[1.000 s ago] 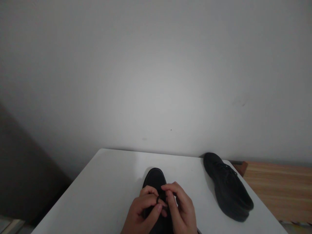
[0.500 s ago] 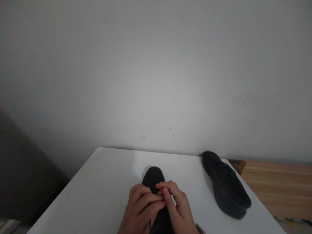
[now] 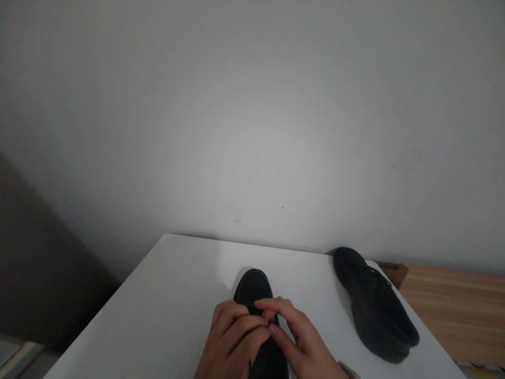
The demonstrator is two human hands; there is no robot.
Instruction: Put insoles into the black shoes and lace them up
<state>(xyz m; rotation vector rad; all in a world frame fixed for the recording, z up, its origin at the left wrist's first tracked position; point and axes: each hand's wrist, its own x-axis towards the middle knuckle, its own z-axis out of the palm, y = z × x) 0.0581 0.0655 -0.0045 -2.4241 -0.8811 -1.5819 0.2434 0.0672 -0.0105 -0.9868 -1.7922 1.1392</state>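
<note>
A black shoe (image 3: 253, 284) stands on the white table (image 3: 173, 305) right in front of me, toe pointing away. Both my hands rest on its laced part. My left hand (image 3: 229, 342) is curled, fingertips pinching at the black lace. My right hand (image 3: 303, 342) meets it from the right, its thumb and fingers pinched on the same lace. The lace itself is mostly hidden under my fingers. A second black shoe (image 3: 374, 308) lies apart at the right of the table, toe toward the wall.
A plain grey wall rises directly behind the table. A wooden surface (image 3: 453, 310) adjoins the table on the right. The floor to the left is dark, with a pale object at the bottom left corner (image 3: 16, 355).
My fingers have shifted on the lace: a small loop that was visible between them a second ago is now covered. The view has drifted slightly.
</note>
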